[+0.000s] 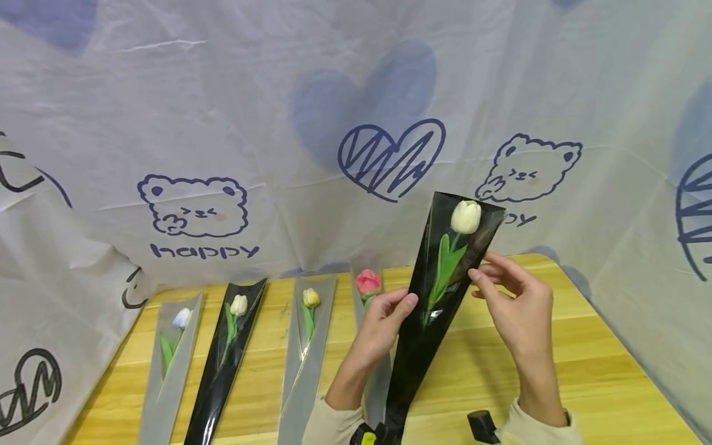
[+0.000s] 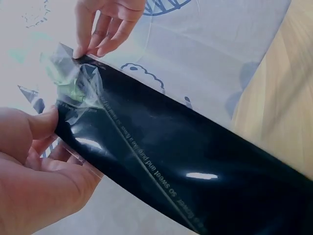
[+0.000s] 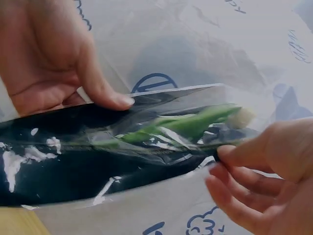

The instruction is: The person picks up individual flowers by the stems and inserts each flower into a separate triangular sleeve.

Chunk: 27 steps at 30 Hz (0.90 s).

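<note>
A white tulip with green leaves stands inside a black flower sleeve that has a clear front window. The sleeve is raised above the table and tilted, its wide end up. My left hand pinches its left edge between thumb and fingers. On the other side, higher up, my right hand pinches the right edge. The left wrist view shows printed lettering along the sleeve's seam, with the left thumb over the edge. In the right wrist view the leaves show through the clear film.
On the wooden table lie a grey sleeve with a blue-white tulip, a black one with a white tulip, and a grey one with a yellow tulip. A pink tulip lies partly behind my left hand. Printed cloth hangs behind.
</note>
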Each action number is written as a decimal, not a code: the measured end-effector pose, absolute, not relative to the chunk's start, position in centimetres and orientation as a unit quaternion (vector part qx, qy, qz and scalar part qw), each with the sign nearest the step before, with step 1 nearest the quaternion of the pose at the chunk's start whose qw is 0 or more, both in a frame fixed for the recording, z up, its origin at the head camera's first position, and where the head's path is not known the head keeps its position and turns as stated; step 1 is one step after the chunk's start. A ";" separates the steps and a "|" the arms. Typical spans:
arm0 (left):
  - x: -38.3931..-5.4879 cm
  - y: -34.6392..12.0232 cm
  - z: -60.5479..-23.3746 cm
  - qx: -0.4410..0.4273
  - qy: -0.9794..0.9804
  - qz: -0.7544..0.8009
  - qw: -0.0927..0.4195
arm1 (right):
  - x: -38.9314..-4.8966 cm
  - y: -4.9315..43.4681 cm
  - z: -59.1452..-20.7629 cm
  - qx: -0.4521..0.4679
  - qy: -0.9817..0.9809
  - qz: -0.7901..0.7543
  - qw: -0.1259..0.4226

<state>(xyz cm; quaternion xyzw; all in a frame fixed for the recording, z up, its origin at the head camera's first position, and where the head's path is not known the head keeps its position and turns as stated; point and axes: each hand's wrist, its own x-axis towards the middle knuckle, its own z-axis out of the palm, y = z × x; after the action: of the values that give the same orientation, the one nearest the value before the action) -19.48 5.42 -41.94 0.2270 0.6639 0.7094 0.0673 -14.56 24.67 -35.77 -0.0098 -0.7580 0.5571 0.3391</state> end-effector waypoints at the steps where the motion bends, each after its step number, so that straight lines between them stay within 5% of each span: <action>1: -19.5 5.4 -42.0 0.226 0.663 0.711 0.068 | -14.6 24.6 -35.8 -0.012 -0.758 0.548 0.354; 9: -19.4 5.2 -41.9 0.183 0.659 0.724 0.091 | -14.9 24.1 -35.9 0.021 -0.722 0.572 0.389; 18: -19.8 5.9 -42.3 0.129 0.617 0.776 0.000 | -14.8 25.3 -36.5 0.057 -0.794 0.586 0.154; 27: -20.1 5.9 -42.4 0.130 0.579 0.805 -0.012 | -15.2 25.2 -36.6 0.013 -0.743 0.612 0.272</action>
<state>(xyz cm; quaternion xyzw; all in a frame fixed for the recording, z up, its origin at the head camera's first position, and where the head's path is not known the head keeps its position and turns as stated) -20.06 5.86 -42.41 0.1305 0.5787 0.8049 -0.0117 -15.18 25.16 -36.64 0.0128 -0.7428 0.6116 0.2722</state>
